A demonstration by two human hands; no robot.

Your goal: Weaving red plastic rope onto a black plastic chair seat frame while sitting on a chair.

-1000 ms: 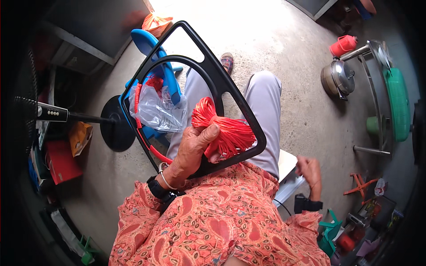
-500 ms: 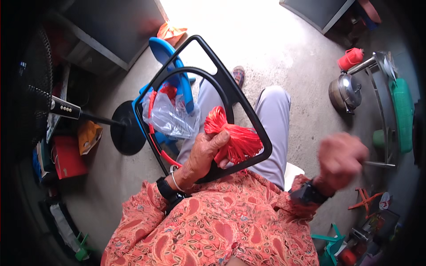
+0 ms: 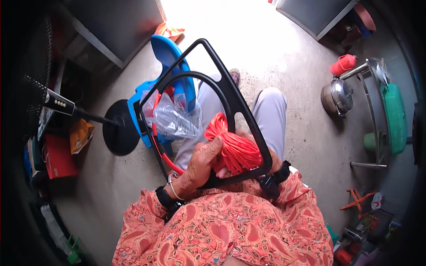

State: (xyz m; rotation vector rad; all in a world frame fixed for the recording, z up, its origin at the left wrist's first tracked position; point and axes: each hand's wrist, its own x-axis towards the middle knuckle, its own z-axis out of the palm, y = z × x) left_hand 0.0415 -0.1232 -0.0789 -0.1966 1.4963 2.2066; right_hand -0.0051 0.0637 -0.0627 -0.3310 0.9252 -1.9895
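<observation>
My left hand (image 3: 202,162) is closed around a thick looped bundle of red cord (image 3: 239,150), thumb on top. The bundle lies over the lower right part of a black plastic frame (image 3: 234,95), which has an inner arch and rests tilted over my lap. Behind the bundle and the frame's right bar is my right hand (image 3: 245,134), its fingers mostly hidden. A red strand (image 3: 155,129) runs along the frame's left side toward my left wrist. Through the frame shows a clear plastic bag (image 3: 175,120) with something red in it.
A blue plastic chair (image 3: 190,91) carries the bag. Left of it stands a fan's round black base (image 3: 119,127), near a red bag (image 3: 61,156). On the right are a lidded metal pot (image 3: 337,96), a red flask (image 3: 343,64) and a metal rack (image 3: 372,111) with a green container (image 3: 394,117).
My right hand has come in from the right side to behind the frame and bundle. The left hand keeps its hold on the red cord.
</observation>
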